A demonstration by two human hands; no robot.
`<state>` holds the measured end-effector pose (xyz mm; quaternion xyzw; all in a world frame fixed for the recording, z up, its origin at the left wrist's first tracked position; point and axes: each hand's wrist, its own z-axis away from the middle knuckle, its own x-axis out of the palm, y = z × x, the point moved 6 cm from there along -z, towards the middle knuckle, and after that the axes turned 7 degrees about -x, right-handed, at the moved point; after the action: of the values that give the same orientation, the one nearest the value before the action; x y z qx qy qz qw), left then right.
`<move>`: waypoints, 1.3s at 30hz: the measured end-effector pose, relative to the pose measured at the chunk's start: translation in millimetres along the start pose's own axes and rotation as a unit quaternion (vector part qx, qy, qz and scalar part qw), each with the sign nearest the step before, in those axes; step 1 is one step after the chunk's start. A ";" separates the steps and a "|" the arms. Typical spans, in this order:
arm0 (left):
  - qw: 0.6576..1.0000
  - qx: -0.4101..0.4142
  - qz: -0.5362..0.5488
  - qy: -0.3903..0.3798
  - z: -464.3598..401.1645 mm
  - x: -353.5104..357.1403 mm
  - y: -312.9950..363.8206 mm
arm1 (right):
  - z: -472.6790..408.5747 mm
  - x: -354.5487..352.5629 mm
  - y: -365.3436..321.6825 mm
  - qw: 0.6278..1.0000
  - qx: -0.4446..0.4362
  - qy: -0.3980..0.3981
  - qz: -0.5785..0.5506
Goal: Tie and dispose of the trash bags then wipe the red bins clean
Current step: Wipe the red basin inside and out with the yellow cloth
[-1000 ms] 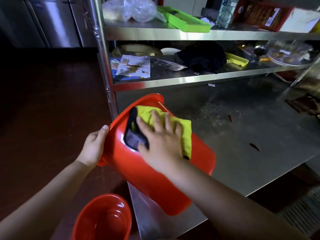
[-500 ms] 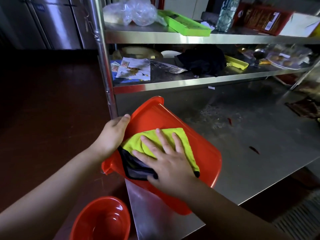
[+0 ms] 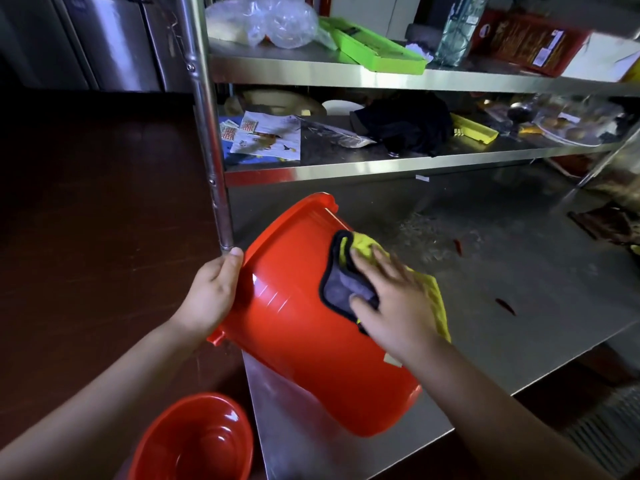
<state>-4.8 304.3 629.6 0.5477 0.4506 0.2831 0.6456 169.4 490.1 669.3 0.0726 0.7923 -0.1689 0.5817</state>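
The red bin (image 3: 304, 327) lay tipped on its side at the corner of the steel table (image 3: 519, 306), its rim gripped by the curled fingers of the left hand (image 3: 211, 296). The right hand (image 3: 394, 299) lay flat, fingers spread, pressing a yellow cloth (image 3: 431, 296) against the bin's outer wall. No trash bags showed, so tying and disposal looked done; wiping was under way. A second red bin (image 3: 194, 441) stood below the left wrist, its cleaning unclear. No writing was legible.
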 end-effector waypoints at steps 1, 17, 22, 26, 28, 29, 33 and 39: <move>1.000 0.000 -0.001 -0.003 -0.8 -0.7 -0.5 | -1.5 4.4 -15.6 1.000 -0.020 -0.005 0.017; 0.999 -0.010 0.038 0.020 4.3 -11.9 -16.5 | -55.0 20.8 -77.1 0.980 -0.192 -0.043 0.005; 0.999 0.000 0.051 0.003 4.2 -10.3 -15.9 | -94.2 23.0 -25.4 0.974 -0.033 -0.042 -0.221; 0.995 -0.013 0.095 -0.022 10.9 -9.2 -19.9 | -116.1 37.6 20.0 0.925 0.148 -0.068 -0.345; 0.993 -0.026 0.110 -0.031 13.5 -9.8 -21.2 | -119.9 40.9 27.3 0.909 0.182 -0.091 -0.363; 0.992 -0.027 0.114 -0.036 14.6 -9.7 -19.8 | -120.6 41.1 26.7 0.907 0.182 -0.095 -0.367; 0.991 -0.018 0.123 -0.056 21.5 -6.5 -13.4 | -110.9 34.3 11.9 0.931 0.135 -0.095 -0.325; 0.992 -0.043 0.108 -0.048 12.1 -4.5 -7.9 | -67.2 17.2 -48.6 0.999 -0.046 -0.015 -0.022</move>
<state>3.1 293.1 623.1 0.5778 0.3441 0.3439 0.6553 88.5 467.0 679.8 0.0264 0.7919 -0.1463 0.5923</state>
